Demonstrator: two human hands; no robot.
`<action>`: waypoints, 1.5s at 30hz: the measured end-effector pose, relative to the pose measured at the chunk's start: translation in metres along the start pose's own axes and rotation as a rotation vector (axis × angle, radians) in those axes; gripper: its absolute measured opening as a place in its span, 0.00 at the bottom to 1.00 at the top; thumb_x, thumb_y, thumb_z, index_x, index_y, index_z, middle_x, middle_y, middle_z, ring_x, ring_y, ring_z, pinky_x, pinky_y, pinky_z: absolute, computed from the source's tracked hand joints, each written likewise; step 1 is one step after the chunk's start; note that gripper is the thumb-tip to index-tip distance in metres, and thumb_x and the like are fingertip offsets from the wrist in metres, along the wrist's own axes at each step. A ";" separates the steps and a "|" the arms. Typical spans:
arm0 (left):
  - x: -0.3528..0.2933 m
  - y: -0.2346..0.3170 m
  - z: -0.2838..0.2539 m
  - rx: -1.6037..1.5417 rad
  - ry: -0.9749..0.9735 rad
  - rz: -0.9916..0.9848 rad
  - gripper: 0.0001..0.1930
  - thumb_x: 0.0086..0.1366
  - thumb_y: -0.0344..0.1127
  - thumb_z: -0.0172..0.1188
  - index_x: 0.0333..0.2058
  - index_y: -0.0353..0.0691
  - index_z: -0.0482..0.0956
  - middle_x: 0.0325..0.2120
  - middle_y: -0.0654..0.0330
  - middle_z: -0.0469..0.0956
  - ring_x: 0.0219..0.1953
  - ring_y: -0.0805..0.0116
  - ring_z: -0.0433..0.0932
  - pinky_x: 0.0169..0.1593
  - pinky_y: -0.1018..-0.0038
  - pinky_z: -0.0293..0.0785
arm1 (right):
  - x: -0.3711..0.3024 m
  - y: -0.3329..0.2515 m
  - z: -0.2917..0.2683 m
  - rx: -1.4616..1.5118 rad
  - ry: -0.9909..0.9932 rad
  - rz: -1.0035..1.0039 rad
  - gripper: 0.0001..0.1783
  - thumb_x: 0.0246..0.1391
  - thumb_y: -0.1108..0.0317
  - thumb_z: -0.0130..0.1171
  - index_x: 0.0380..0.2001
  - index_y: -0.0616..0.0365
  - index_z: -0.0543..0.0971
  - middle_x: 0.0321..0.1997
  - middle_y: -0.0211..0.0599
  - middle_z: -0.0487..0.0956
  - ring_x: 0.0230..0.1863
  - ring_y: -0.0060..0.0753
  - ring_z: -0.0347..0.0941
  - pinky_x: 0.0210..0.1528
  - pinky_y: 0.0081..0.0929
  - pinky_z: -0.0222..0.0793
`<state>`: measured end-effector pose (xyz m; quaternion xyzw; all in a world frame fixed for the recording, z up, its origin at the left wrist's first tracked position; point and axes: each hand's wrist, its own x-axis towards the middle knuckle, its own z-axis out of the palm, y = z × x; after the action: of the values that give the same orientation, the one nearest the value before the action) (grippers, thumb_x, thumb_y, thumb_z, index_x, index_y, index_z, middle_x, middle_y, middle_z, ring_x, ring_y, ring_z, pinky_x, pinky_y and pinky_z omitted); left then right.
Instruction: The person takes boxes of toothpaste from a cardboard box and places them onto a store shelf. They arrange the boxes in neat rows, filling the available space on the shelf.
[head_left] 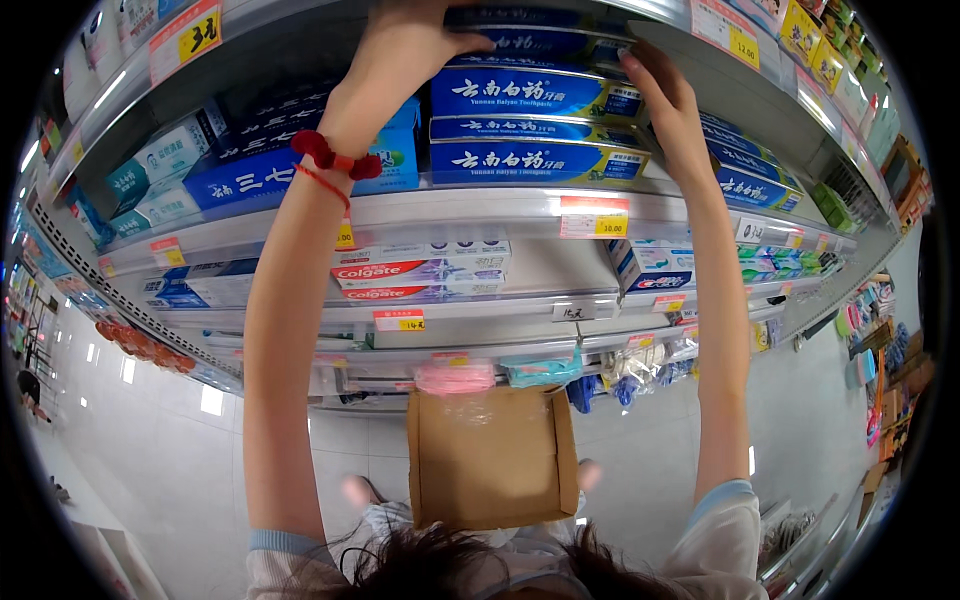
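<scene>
A stack of blue toothpaste boxes [530, 160] with white lettering stands on the upper shelf in front of me. At its shaded top, my left hand [400, 60] grips the left end of an upper toothpaste box [555, 45], thumb on its front. The other left fingers are hidden. At the right end of the same upper boxes, my right hand [670, 115] presses with bent fingers. How many boxes lie between my hands cannot be made out. A red scrunchie [322, 152] and a red cord circle my left wrist.
More blue toothpaste boxes [750, 180] stand to the right, and long blue boxes [245, 180] to the left. A lower shelf bears white-and-red toothpaste boxes [420, 268]. Price tags line the shelf edge [480, 203]. Below me is an open cardboard box [490, 460]. Pink packets [455, 377] hang low.
</scene>
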<state>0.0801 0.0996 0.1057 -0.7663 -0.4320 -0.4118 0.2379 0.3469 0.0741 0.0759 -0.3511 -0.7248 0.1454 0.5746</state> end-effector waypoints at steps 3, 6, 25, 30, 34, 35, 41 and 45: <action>0.001 -0.005 -0.001 -0.026 -0.113 -0.040 0.25 0.50 0.52 0.61 0.41 0.40 0.77 0.37 0.52 0.77 0.35 0.62 0.78 0.38 0.73 0.76 | -0.006 0.000 0.011 -0.020 0.031 0.073 0.33 0.49 0.48 0.53 0.50 0.65 0.67 0.49 0.51 0.70 0.50 0.37 0.66 0.52 0.27 0.59; 0.008 0.003 -0.010 -0.072 -0.269 -0.067 0.25 0.51 0.54 0.59 0.40 0.39 0.77 0.36 0.51 0.77 0.37 0.61 0.78 0.40 0.72 0.75 | -0.012 0.000 0.016 -0.041 0.055 0.121 0.34 0.50 0.46 0.50 0.49 0.65 0.67 0.46 0.51 0.71 0.47 0.36 0.67 0.50 0.25 0.60; -0.015 0.052 -0.024 -0.315 -0.394 -0.451 0.21 0.64 0.46 0.42 0.44 0.35 0.72 0.38 0.50 0.75 0.38 0.60 0.74 0.47 0.73 0.65 | -0.017 -0.001 0.015 0.132 -0.014 0.318 0.45 0.47 0.39 0.48 0.57 0.64 0.56 0.54 0.56 0.64 0.57 0.45 0.59 0.59 0.30 0.50; -0.018 0.056 -0.029 -0.325 -0.425 -0.478 0.21 0.65 0.45 0.41 0.44 0.32 0.71 0.36 0.50 0.75 0.37 0.60 0.73 0.46 0.71 0.65 | -0.017 0.000 0.014 0.180 -0.018 0.348 0.45 0.47 0.39 0.48 0.57 0.64 0.57 0.54 0.56 0.63 0.58 0.45 0.58 0.60 0.31 0.48; -0.019 0.060 -0.032 -0.324 -0.432 -0.497 0.21 0.65 0.45 0.40 0.45 0.33 0.71 0.37 0.49 0.75 0.40 0.59 0.73 0.47 0.71 0.65 | -0.019 0.003 0.014 0.137 -0.017 0.345 0.45 0.46 0.38 0.48 0.57 0.63 0.57 0.55 0.55 0.63 0.59 0.45 0.57 0.60 0.31 0.48; -0.021 0.058 -0.032 -0.327 -0.415 -0.488 0.22 0.65 0.46 0.40 0.45 0.33 0.70 0.38 0.50 0.75 0.41 0.59 0.72 0.48 0.71 0.64 | -0.018 0.001 0.015 0.142 -0.024 0.337 0.45 0.46 0.37 0.48 0.57 0.63 0.57 0.55 0.54 0.63 0.59 0.45 0.57 0.60 0.31 0.48; -0.026 0.061 -0.035 -0.446 -0.410 -0.512 0.23 0.64 0.47 0.41 0.48 0.33 0.69 0.43 0.52 0.73 0.45 0.61 0.70 0.51 0.72 0.62 | -0.019 -0.002 0.014 0.135 -0.036 0.323 0.46 0.45 0.36 0.47 0.57 0.62 0.57 0.55 0.54 0.63 0.59 0.47 0.56 0.60 0.31 0.47; -0.028 0.055 -0.036 -0.594 -0.416 -0.519 0.24 0.64 0.47 0.43 0.49 0.31 0.68 0.44 0.52 0.73 0.46 0.64 0.69 0.53 0.74 0.60 | -0.019 -0.001 0.014 0.138 -0.034 0.347 0.45 0.45 0.36 0.48 0.57 0.62 0.57 0.56 0.55 0.62 0.59 0.47 0.56 0.60 0.31 0.48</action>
<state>0.1039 0.0324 0.1018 -0.7340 -0.5117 -0.4014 -0.1958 0.3355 0.0633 0.0586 -0.4281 -0.6513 0.2979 0.5512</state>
